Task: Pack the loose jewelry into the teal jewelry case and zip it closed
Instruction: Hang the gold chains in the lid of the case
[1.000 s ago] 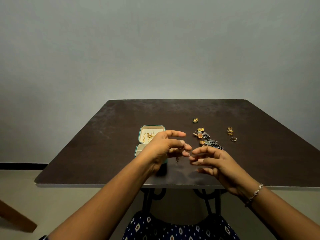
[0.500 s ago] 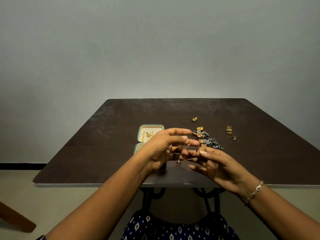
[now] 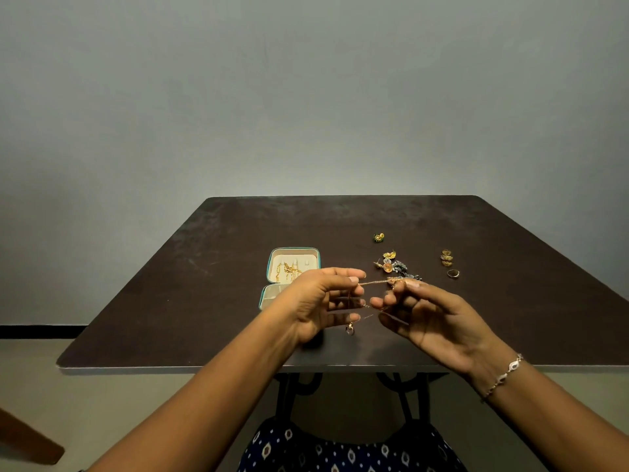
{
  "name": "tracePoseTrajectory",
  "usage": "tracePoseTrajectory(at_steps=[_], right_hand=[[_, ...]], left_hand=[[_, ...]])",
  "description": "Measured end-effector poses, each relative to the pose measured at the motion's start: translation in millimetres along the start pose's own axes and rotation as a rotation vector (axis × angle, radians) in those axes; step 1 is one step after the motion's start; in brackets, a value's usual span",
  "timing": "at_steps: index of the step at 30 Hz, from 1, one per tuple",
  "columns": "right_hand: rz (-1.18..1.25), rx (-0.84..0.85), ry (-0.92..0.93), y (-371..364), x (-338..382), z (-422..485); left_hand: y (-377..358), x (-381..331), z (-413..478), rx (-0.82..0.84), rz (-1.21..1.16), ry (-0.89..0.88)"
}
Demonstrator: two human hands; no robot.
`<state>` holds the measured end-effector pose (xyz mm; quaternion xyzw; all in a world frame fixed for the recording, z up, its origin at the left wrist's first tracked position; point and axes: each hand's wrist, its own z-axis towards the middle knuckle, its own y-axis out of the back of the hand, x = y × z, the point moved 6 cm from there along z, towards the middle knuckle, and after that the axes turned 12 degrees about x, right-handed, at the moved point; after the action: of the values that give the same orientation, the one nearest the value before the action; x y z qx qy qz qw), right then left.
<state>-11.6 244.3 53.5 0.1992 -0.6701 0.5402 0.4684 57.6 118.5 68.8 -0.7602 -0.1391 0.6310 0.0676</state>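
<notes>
a thin gold chain (image 3: 374, 283) with a small pendant (image 3: 350, 329) dangling is stretched between both hands above the table (image 3: 170, 301); the left hand (image 3: 320, 301) and right hand (image 3: 432, 318) each pinch it. the teal jewelry case (image 3: 293, 264) lies open just behind the left hand, loose earrings (image 3: 394, 265) and rings (image 3: 447, 258) to its right.

My left hand (image 3: 316, 301) hangs above the near half of the open teal jewelry case (image 3: 293, 267), covering the way down into it; only the far half, lined cream and holding gold pieces, lies uncovered. A thin gold chain (image 3: 374, 283) stretches from it to my right hand (image 3: 432, 318). Beyond my right fingers a cluster of gold and grey earrings (image 3: 396, 265) crowds the dark brown tabletop (image 3: 170, 301); small gold rings (image 3: 448, 262) sit apart, further right. The table's left side and far edge are bare.
</notes>
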Motion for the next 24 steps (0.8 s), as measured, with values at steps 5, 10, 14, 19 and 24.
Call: tracePoseTrajectory(at_steps=[5, 10, 14, 19, 24], right_hand=[[-0.35, -0.093, -0.123, 0, 11, 0], [-0.627, -0.106, -0.213, 8, 32, 2], [-0.777, -0.101, -0.275, 16, 48, 8], [-0.927, -0.074, -0.235, 10, 71, 27], [-1.004, -0.065, -0.198, 5, 85, 45]], left_hand=[[10, 5, 6, -0.049, 0.173, 0.039], [54, -19, 7, -0.327, 0.353, -0.211], [111, -18, 7, -0.627, 0.488, -0.259], [154, 2, 12, -0.807, 0.534, -0.127], [161, 13, 25, -0.718, 0.546, -0.07]])
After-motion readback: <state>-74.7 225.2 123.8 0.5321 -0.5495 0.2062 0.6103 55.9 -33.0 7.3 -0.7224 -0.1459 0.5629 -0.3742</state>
